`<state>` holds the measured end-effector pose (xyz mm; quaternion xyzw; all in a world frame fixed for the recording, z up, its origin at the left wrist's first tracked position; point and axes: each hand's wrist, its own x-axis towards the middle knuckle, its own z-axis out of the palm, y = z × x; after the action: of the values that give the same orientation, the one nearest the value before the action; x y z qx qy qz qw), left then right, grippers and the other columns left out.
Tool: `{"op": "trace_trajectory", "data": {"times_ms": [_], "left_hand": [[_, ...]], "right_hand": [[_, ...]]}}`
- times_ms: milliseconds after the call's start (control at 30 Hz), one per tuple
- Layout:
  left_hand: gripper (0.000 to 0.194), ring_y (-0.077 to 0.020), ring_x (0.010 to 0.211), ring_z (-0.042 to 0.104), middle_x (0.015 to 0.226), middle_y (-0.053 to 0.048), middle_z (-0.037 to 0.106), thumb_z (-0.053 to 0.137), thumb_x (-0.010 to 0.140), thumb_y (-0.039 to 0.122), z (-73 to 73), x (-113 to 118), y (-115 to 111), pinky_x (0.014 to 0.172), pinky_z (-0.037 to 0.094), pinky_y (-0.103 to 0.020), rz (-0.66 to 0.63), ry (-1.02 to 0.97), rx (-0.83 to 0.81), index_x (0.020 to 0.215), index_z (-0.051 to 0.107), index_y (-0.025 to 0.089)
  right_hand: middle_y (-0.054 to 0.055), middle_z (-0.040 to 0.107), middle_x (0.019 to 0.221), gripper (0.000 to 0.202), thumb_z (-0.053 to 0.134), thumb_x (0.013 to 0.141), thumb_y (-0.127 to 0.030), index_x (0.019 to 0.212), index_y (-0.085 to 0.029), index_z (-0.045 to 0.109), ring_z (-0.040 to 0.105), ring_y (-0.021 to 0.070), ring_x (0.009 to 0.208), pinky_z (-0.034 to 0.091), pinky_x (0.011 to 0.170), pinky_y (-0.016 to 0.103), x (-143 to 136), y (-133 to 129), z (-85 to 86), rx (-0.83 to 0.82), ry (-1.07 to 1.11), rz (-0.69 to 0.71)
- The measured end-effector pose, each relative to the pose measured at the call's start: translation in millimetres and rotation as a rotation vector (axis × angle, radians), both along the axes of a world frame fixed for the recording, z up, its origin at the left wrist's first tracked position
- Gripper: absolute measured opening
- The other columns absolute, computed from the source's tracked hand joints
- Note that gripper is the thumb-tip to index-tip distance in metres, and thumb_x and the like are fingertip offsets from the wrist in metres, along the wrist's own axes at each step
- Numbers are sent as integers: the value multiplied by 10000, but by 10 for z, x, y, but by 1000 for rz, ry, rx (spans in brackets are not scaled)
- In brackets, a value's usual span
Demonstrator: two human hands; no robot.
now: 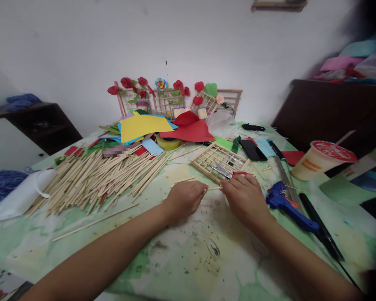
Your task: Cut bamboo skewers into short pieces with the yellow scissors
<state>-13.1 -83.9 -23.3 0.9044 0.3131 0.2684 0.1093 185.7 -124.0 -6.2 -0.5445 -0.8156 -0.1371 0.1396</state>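
My left hand [185, 201] and my right hand [245, 200] are both closed on one thin wooden stick [214, 188], a short length of which shows between them. Just behind my hands lies a small lattice frame [207, 164] made of sticks. Scissors [222, 170] with red handles rest on that frame, their handles partly covered by my right hand. To the left of my left hand is a big loose pile of wooden sticks [97, 179]. A blue glue gun [290, 207] lies right of my right hand.
Yellow paper [144, 127], red paper [191, 131] and a tape roll [168, 143] lie toward the back. Lattices with paper flowers [169, 98] lean on the wall. A phone [253, 149], a drink cup [321, 161] and a black rod-shaped tool [321, 225] are on the right.
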Motion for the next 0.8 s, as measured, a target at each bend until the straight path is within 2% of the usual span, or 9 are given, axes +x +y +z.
{"op": "trace_trajectory", "data": {"times_ms": [167,333,467,633,800], "left_hand": [[258,-213,776,599,856,-110,661,366,893,259,-6,24,-36,705,415,-327,11,66,10,935,602,163],[269,-215,808,596,868,-113,658,357,902,276,-12,52,-59,727,419,-328,90,-4,-20,925,596,155],[255,-187,819,582,852,-80,645,370,906,288,12,70,-43,742,422,-300,97,-140,-92,898,590,159],[200,-135,716,553,757,-24,608,430,888,283,47,82,-27,681,421,-248,82,-331,-306,882,589,164],[186,-151,816,557,827,-46,621,485,863,270,44,82,6,760,423,-268,73,-426,-323,863,631,154]], "right_hand": [[103,658,729,342,385,917,-358,773,-160,625,597,241,737,328,638,332,-24,-4,43,-118,-115,-73],[87,669,701,344,351,926,-373,782,-181,598,623,220,638,234,501,283,-129,-83,44,-198,-115,-202],[66,662,668,296,351,928,-325,781,-185,567,624,205,618,200,495,277,-189,-125,22,-235,-43,-243],[52,659,730,243,338,924,-262,794,-182,528,613,183,675,242,541,274,-189,-128,-9,-259,85,-196],[51,652,740,271,315,927,-269,770,-185,519,601,172,689,255,557,270,-201,-124,-31,-297,131,-186]]}}
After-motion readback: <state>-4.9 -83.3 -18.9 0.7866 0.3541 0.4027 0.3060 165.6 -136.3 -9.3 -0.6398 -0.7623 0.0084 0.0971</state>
